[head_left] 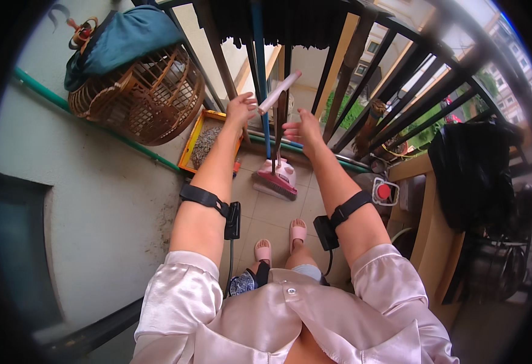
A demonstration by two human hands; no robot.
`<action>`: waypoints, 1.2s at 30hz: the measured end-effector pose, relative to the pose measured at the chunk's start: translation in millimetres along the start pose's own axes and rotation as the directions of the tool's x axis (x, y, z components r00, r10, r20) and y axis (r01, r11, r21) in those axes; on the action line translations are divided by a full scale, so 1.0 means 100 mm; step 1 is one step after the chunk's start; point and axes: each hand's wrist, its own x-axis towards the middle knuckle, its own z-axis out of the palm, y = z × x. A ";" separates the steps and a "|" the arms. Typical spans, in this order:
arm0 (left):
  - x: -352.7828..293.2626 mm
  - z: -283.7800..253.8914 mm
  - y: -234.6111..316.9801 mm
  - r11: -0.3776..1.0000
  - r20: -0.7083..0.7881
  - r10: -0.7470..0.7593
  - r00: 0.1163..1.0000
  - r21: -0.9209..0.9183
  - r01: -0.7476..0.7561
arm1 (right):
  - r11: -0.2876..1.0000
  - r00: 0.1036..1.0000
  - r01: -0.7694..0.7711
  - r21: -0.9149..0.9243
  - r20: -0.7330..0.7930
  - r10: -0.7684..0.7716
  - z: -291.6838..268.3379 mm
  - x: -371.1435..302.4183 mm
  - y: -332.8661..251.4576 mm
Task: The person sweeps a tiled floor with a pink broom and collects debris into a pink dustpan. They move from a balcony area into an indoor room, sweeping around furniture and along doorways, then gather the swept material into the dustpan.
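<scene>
Both my arms stretch forward over the tiled floor. My left hand is open, its fingers extended beside the lower end of a pale pink tube-shaped handle. Whether the fingertips touch it I cannot tell. To the right of that handle, my right hand is open too, fingers apart and holding nothing. Below and between the hands, a broom with a dark pink head stands on the floor against a pale pink dustpan. A blue pole rises behind the handle.
A wicker birdcage under a teal cloth is at the left wall. An orange-yellow tray lies below it. Dark railings run along the far side and right. A red-capped jug and black bag are at right.
</scene>
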 end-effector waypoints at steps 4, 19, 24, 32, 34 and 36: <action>0.25 0.13 -0.42 0.994 0.186 -0.008 0.983 0.105 -0.012 | 0.984 0.971 -0.156 0.083 0.197 0.137 0.00 0.39 0.23; -0.20 0.02 -0.59 0.900 0.166 0.148 0.975 0.387 -0.202 | 0.798 0.764 -0.602 -0.023 0.273 0.585 -0.78 -0.91 0.62; -0.62 -0.38 -0.59 0.856 -0.154 0.385 0.910 0.429 -0.290 | 0.668 0.690 -0.434 -0.605 0.253 0.678 -1.51 -1.42 0.11; -1.32 -1.21 -0.87 0.825 -0.398 0.351 0.848 0.560 -0.078 | -0.382 0.733 0.617 -0.688 0.326 0.598 -1.65 -1.34 0.26; -1.57 -1.45 -1.03 0.836 -0.471 0.359 0.806 0.546 -0.054 | -0.461 0.734 0.667 -0.585 0.408 0.543 -1.58 -1.29 0.49; -1.86 -1.65 -1.17 0.886 -0.567 0.292 0.770 0.463 0.004 | -0.540 0.722 0.688 -0.484 0.531 0.444 -1.49 -1.18 0.71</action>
